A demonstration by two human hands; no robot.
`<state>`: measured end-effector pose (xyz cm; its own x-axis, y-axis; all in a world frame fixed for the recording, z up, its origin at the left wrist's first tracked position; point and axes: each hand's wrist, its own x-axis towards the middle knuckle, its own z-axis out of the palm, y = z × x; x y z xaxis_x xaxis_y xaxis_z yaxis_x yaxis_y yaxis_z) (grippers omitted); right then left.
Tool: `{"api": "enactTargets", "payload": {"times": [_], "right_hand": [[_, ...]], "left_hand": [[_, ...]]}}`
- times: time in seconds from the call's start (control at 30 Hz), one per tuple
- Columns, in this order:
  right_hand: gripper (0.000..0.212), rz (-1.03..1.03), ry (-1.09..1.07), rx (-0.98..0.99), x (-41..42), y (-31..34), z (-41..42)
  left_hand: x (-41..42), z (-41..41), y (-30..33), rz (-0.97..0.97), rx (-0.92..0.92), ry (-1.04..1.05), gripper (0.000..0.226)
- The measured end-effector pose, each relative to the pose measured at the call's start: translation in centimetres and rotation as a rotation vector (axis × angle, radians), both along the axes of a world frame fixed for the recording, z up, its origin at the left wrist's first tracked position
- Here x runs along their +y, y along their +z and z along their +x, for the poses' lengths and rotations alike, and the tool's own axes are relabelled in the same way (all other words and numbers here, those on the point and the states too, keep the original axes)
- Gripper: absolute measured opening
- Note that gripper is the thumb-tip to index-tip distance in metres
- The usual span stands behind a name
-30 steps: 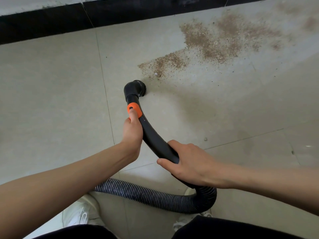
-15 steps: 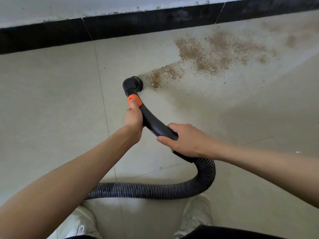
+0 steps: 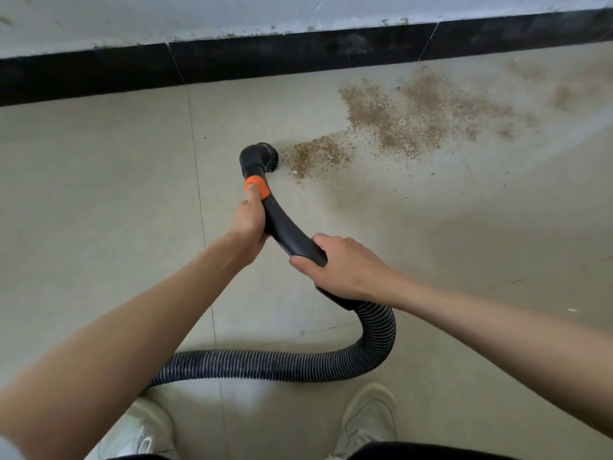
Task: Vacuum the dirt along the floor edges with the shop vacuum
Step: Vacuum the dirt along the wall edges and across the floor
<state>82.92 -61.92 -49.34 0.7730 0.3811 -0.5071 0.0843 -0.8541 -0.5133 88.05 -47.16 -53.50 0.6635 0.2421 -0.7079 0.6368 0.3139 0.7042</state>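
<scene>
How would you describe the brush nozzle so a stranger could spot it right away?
Start at the black baseboard along the wall, then drop to the brown dirt on the tiles. Just left of the dirt's near tip sits the nozzle, a round black head. An orange collar right behind it sets it apart from the ribbed hose.

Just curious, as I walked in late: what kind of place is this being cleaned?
Probably an indoor room, at its edge: a pale tiled floor meets a dark baseboard under a scuffed painted wall, with dirt scattered nearby.
</scene>
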Motion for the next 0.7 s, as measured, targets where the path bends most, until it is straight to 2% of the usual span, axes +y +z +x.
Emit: {"api": "enactTargets", "payload": {"times": [0.23,0.33,0.57,0.7], "right_hand": [[0.040,-0.025,0.012,0.078,-1.6,0.6,-4.8],[0.037,-0.005,0.012,0.105,-2.7,0.6,-6.8],[0.033,0.062,-0.030,0.152,-3.4,1.4,-7.5],[0.033,0.087,-0.073,0.171,-3.8,1.8,-7.5]], "left_hand": [[-1.3,-4.6,-1.0,0.162,0.097,-0.124,0.055],[-1.9,-6.8,-1.4,0.166,0.109,-0.175,0.057],[-2.9,-7.6,-0.8,0.204,0.074,-0.137,0.052],[-3.3,-7.5,-1.0,0.152,0.082,-0.133,0.052]]}}
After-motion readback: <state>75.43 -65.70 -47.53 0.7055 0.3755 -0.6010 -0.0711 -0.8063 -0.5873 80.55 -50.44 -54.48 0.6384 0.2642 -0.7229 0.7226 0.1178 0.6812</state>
